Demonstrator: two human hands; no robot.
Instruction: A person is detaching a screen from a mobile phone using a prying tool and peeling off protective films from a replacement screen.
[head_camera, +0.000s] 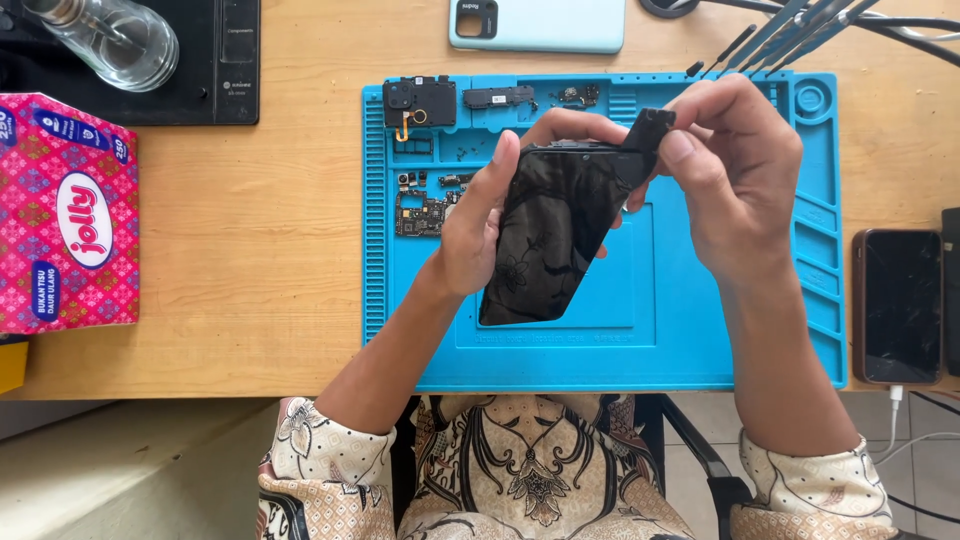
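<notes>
My left hand (478, 222) grips a black phone (553, 240), screen up and tilted, above a blue repair mat (700, 340). My right hand (735, 175) pinches a small black part (652, 128) at the phone's top right corner. The part touches the phone's upper edge. Both hands hover over the middle of the mat.
On the mat's top left lie a black camera cover (419, 101), a small circuit board (421, 214) and loose bits. A light blue phone back (538, 24) lies beyond the mat. A pink tissue box (66, 212) sits left, a glass bottle (110, 38) top left, a charging phone (899, 305) right, tools (790, 30) top right.
</notes>
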